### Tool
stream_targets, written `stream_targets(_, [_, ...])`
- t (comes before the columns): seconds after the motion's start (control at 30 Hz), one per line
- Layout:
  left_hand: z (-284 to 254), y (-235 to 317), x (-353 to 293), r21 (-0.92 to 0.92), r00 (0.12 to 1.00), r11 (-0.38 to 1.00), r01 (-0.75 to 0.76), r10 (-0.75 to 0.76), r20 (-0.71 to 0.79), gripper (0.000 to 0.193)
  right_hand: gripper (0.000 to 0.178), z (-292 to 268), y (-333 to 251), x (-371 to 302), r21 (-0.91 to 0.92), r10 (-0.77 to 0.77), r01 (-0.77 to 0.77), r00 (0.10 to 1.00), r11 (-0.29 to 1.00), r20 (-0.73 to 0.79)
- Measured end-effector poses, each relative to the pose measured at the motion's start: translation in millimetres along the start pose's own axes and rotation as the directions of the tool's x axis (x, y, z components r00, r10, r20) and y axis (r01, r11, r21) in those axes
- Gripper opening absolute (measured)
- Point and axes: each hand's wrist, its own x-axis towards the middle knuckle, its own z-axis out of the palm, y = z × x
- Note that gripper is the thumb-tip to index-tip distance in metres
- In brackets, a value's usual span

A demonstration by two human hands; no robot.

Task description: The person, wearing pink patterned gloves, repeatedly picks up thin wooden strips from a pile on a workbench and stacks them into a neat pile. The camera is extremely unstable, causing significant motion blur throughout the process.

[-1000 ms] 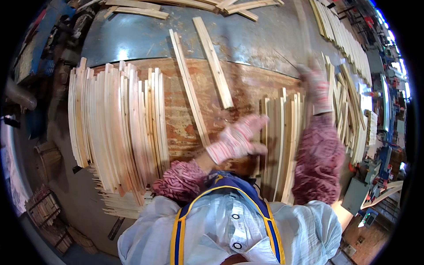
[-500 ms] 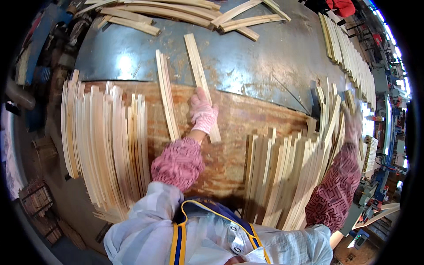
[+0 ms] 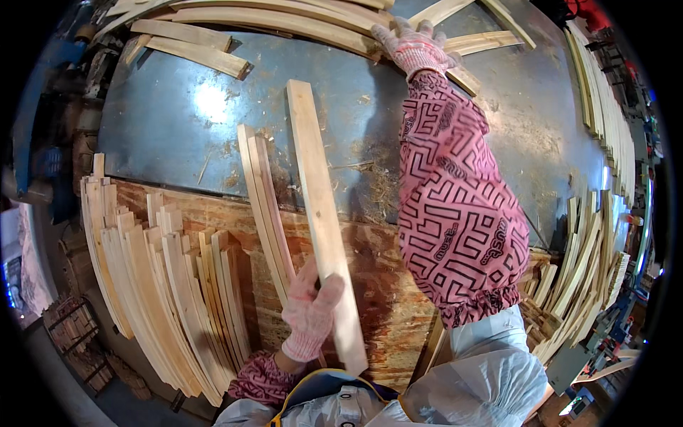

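My left hand [image 3: 311, 313], in a pale pink knit glove, is closed around the near part of a wooden strip [image 3: 318, 192]. That strip is tilted, its far end over the metal table. Just left of it, two thinner strips [image 3: 265, 206] lie side by side across the edge between metal and plywood. My right arm stretches far forward. Its gloved hand [image 3: 418, 48] is spread open, fingers apart, at the ends of the long curved boards [image 3: 284, 23] by some loose pieces [image 3: 487, 43]. Whether its fingertips touch the wood I cannot tell.
Rows of upright-packed strips [image 3: 171, 285] line the left of the plywood board [image 3: 384, 285]. More stacked strips [image 3: 583, 263] are on the right, partly behind my right sleeve. Another long row [image 3: 605, 107] runs along the far right. Sawdust litters the metal tabletop [image 3: 171, 121].
My right hand has swung from the strips on the right to the boards at the far side. My left hand has drawn nearer to me with the wooden strip.
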Motion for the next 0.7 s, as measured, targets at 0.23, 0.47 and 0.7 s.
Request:
stream_targets(0.23, [-24, -57, -55, 0.856, 0.877, 0.487, -0.173, 0.471, -0.091, 0.068, 0.060, -2, 77, -61, 0.132, 0.153, -0.156, 0.988, 0.979, 0.030])
stream_targets(0.47, [-41, -49, -81, 0.898, 0.868, 0.401, -0.181, 0.494, -0.046, 0.083, 0.085, -39, 130, -316, 0.426, 0.051, -0.019, 0.997, 0.904, -0.062])
stream_targets(0.7, [25, 1, -128, -0.056, 0.811, 0.989, 0.140, -0.082, 0.579, 0.052, 0.087, -65, 167, -567, 0.314, -0.343, -0.406, 0.909, -0.858, 0.238])
